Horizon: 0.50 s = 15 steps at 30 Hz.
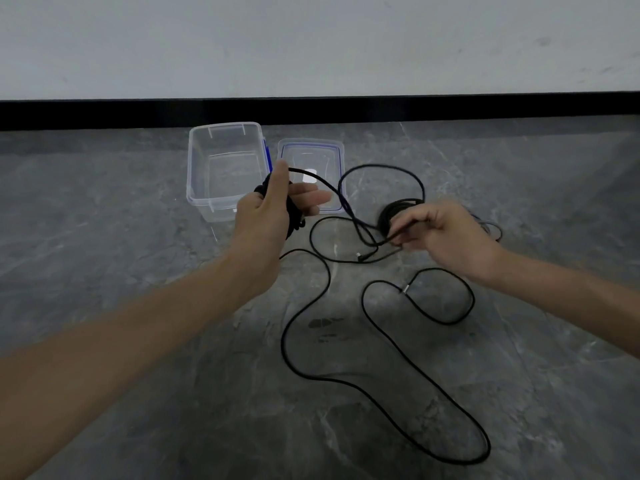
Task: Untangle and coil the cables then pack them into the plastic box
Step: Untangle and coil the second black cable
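While our L hand (266,211) grips a small black coil (293,216), thumb up, our R hand (446,233) pinches the thin cable (384,241) running from it. Slack loops toward us over grey stone floor (138,237). Clear rect. box (194,161), opening up, long axis away from us, stands behind L hand; lid (332,147) lies flat beside it.

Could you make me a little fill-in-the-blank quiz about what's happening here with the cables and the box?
1. The left hand grips a cable bundle coloured ____.
2. The plastic box is still ____.
3. The lid lies to the ____ of the box.
4. The right hand pinches a loose strand near a second coil lying on the ____.
Missing words: black; empty; right; floor.
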Each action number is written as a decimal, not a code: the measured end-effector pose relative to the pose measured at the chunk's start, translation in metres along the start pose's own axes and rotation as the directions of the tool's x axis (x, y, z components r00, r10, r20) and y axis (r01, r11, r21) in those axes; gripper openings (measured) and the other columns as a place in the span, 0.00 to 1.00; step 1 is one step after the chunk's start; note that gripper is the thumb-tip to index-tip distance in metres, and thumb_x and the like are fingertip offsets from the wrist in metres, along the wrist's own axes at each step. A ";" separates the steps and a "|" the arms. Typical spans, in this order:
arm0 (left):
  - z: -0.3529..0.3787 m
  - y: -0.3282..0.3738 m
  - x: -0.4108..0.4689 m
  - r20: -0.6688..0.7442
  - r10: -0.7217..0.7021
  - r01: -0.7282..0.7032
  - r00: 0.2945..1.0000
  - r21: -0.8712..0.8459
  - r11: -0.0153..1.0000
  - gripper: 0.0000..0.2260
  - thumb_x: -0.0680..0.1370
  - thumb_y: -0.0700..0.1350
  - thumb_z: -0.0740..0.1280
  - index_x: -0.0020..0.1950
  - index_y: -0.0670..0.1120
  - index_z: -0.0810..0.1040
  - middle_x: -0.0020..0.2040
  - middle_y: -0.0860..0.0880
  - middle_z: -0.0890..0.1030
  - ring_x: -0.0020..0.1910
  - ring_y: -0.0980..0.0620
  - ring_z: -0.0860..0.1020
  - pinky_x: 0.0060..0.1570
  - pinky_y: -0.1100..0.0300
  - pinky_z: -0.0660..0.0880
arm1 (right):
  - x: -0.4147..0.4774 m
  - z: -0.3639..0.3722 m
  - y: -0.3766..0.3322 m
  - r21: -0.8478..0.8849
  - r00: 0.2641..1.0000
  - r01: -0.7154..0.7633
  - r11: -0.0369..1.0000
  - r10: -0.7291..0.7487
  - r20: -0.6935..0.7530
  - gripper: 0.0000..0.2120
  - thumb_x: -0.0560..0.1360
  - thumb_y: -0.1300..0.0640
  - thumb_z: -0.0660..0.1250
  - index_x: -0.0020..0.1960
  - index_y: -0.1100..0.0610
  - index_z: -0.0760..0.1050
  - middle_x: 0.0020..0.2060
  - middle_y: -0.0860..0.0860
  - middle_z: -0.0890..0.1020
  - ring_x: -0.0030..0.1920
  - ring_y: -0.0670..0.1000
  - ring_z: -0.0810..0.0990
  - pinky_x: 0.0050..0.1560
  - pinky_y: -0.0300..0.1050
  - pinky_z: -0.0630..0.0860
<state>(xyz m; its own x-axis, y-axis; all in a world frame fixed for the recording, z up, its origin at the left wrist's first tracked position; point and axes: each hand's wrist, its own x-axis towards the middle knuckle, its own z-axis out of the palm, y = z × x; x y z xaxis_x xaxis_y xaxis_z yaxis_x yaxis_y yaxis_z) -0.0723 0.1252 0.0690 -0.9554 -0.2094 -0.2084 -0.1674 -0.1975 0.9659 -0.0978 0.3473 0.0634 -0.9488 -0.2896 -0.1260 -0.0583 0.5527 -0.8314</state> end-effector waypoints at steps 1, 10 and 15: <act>-0.001 0.000 0.001 -0.011 -0.006 0.006 1.000 -0.004 1.000 0.20 0.83 0.55 0.55 0.48 0.42 0.79 0.38 0.51 0.86 0.37 0.57 0.81 0.55 0.59 0.73 | 0.005 -0.004 0.010 -0.050 0.997 -0.011 0.999 0.007 -0.071 0.28 0.74 0.79 0.58 0.35 0.49 0.80 0.39 0.49 0.83 0.44 0.50 0.83 0.44 0.34 0.79; 0.002 -0.006 -0.001 -0.022 -0.025 0.026 0.999 0.019 0.999 0.20 0.83 0.55 0.56 0.45 0.44 0.79 0.36 0.51 0.85 0.34 0.58 0.80 0.51 0.60 0.73 | 0.017 -0.033 0.022 0.672 0.910 -0.357 0.649 0.404 0.093 0.17 0.71 0.70 0.49 0.48 0.66 0.76 0.46 0.63 0.83 0.47 0.58 0.85 0.45 0.44 0.82; 0.002 -0.011 -0.003 0.013 -0.017 0.016 1.000 0.054 0.998 0.20 0.83 0.55 0.56 0.45 0.43 0.80 0.38 0.50 0.86 0.34 0.58 0.80 0.53 0.57 0.72 | 0.019 -0.032 0.016 0.504 0.926 -0.341 0.794 0.377 0.033 0.09 0.78 0.67 0.58 0.53 0.63 0.77 0.50 0.57 0.83 0.50 0.52 0.84 0.47 0.42 0.79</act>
<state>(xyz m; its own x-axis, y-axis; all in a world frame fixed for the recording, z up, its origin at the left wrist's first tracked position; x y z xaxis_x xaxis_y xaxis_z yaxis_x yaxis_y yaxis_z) -0.0681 0.1295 0.0589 -0.9554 -0.1935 -0.2229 -0.1960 -0.1489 0.9692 -0.1269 0.3758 0.0647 -0.8902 -0.0855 -0.4475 0.4334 0.1437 -0.8897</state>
